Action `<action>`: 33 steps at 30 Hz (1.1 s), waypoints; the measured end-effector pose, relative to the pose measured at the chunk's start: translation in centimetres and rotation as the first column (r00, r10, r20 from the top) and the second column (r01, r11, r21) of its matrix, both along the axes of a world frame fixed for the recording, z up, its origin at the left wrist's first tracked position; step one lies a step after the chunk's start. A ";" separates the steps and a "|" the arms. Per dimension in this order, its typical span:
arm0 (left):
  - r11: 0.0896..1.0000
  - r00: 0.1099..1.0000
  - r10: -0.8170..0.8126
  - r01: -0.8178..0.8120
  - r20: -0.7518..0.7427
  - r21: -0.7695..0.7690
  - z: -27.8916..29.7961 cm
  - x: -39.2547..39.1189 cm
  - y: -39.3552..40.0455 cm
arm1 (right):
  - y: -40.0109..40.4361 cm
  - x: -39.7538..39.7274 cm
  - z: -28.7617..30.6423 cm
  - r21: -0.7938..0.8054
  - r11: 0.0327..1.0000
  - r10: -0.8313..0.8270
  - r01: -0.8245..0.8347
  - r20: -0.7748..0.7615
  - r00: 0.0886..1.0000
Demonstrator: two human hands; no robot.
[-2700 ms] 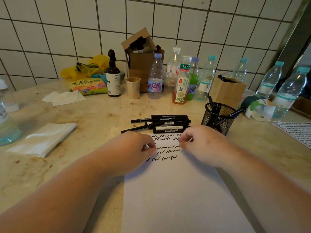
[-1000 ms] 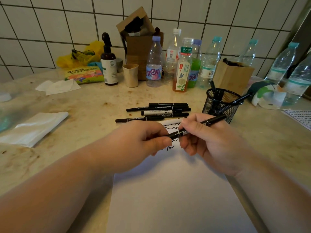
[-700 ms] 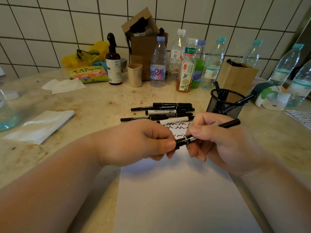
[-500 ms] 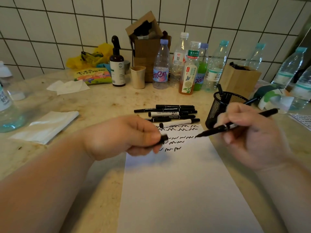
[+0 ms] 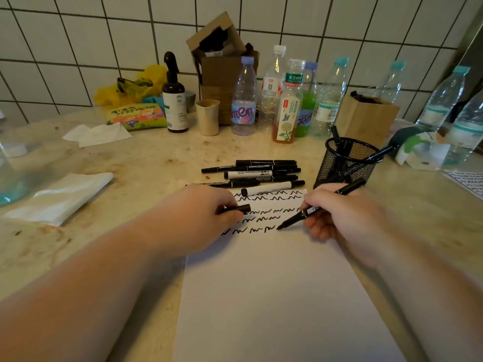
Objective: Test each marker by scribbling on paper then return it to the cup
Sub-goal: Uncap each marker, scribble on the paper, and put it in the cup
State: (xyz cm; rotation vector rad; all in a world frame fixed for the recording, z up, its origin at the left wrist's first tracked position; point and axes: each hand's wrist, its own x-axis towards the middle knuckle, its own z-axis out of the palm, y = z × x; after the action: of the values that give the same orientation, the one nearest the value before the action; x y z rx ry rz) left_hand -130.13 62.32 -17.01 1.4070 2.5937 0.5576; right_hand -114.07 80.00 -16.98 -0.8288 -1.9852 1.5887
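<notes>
A white sheet of paper [image 5: 274,296] lies on the counter with rows of black scribbles [image 5: 264,211] at its far end. My right hand [image 5: 339,218] grips an uncapped black marker [image 5: 311,210], its tip touching the paper at the end of the lowest scribble row. My left hand [image 5: 198,215] rests on the paper's left edge and pinches the black cap [image 5: 236,209]. Several black and white markers [image 5: 258,175] lie in a pile just beyond the paper. A black mesh cup [image 5: 345,163] stands at the right of the pile with a few markers in it.
Several plastic bottles [image 5: 290,100], a brown spray bottle [image 5: 174,100], a paper cup [image 5: 207,116] and cardboard boxes [image 5: 366,118] line the tiled wall. Folded tissues [image 5: 62,195] lie at the left. More bottles [image 5: 444,100] and another scribbled sheet [image 5: 467,181] are at the right.
I picked a marker from the pile, pulled its cap off with my left hand, and brought the tip in my right hand down onto the paper.
</notes>
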 end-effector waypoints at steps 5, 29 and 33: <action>1.000 1.000 0.003 -0.003 0.006 0.001 -0.1 -0.1 0.1 | -0.2 0.0 0.1 0.010 1.000 -0.001 0.001 -0.001 1.000; 0.999 0.999 -0.007 0.005 0.045 0.034 0.3 0.4 -0.2 | 0.8 0.1 0.4 0.017 0.988 -0.150 0.152 -0.101 0.984; 0.997 0.999 -0.027 0.024 0.041 0.080 0.5 0.4 -0.2 | 0.0 0.5 0.8 -0.079 0.996 0.030 -0.048 -0.213 0.977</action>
State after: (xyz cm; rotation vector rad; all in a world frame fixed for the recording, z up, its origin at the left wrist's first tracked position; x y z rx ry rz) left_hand -129.72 62.09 -16.56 1.4335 2.5434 0.6858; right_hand -113.59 79.99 -16.19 -0.6255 -1.8053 1.7161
